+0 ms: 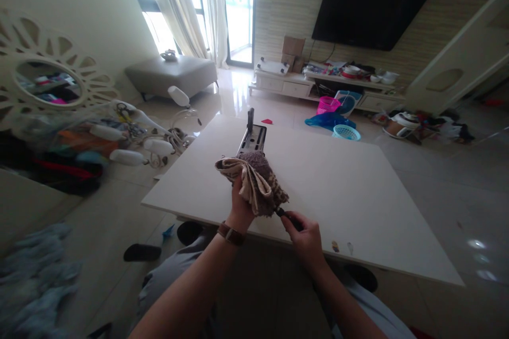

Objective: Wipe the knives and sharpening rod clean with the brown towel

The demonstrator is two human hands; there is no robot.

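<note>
My left hand (241,206) is closed on a folded brown and cream cloth (254,183), with a brown strap on the wrist. Pinched in my right hand (304,235) is a short black handle (284,214), whose far end meets the cloth's lower right corner. Whether it belongs to a tool under the cloth I cannot tell. Just beyond the cloth, a slotted metal and black device (253,139) with an upright dark lever lies on the white table (338,185). The cloth covers its near end.
Two small items, one a brownish piece (335,246), lie near the table's front edge. At left stands a lamp with several white shades (159,146). Beyond the table are a light blue basket (347,132), a pink basket (328,105) and a low TV cabinet (274,85).
</note>
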